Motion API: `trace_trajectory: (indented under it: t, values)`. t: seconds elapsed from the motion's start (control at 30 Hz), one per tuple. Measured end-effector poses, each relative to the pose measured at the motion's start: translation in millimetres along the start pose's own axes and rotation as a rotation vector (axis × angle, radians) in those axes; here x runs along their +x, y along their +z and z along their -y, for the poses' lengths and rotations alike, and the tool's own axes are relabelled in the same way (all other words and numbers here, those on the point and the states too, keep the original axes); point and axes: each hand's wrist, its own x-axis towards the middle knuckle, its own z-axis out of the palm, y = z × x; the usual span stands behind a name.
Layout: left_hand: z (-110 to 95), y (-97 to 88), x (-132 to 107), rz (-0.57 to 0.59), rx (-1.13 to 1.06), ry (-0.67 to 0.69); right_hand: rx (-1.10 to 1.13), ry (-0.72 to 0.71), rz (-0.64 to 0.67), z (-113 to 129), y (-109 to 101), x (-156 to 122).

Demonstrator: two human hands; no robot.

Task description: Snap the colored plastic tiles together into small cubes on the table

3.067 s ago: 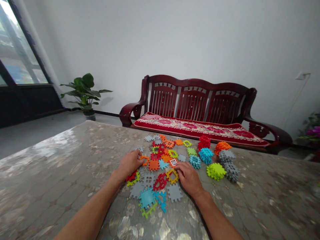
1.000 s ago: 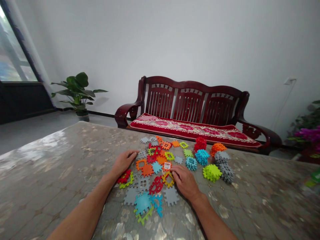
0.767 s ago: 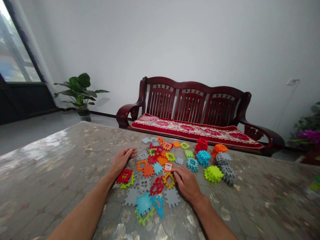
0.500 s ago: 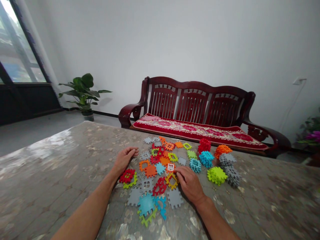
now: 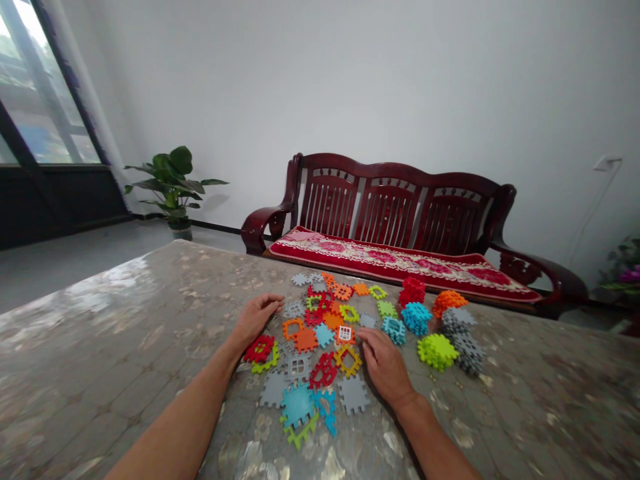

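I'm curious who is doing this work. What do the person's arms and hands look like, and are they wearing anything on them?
The left forearm and right forearm are bare as far as the picture shows, with no sleeves in view. The left hand and right hand have no gloves. No watch, ring, bracelet or marking can be seen on either.

Lettering, labels, brands, numbers, signs: none legible. Plastic interlocking tiles [image 5: 305,340]: plain colours, no print to be made out. Table [image 5: 125,347]: mottled stone-like pattern, no writing. Bench cushion [image 5: 400,260]: floral pattern only. Wall socket [image 5: 607,162]: too small to tell any marking.
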Motion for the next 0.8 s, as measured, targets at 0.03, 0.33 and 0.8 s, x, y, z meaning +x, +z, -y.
trace_trajectory:
  t: [0.03, 0.33, 0.8]
  values:
    - [0, 0.1, 0, -0.002, -0.001, 0.002, -0.002, 0.003, 0.001, -1, 0, 0]
    - [3, 1.5, 3, -0.018, -0.008, 0.001, 0.017, 0.073, 0.076, 3, 3, 9]
    - [8, 3.2, 7, -0.038, 0.072, 0.031, -0.115, 0.148, 0.186, 11, 16, 25]
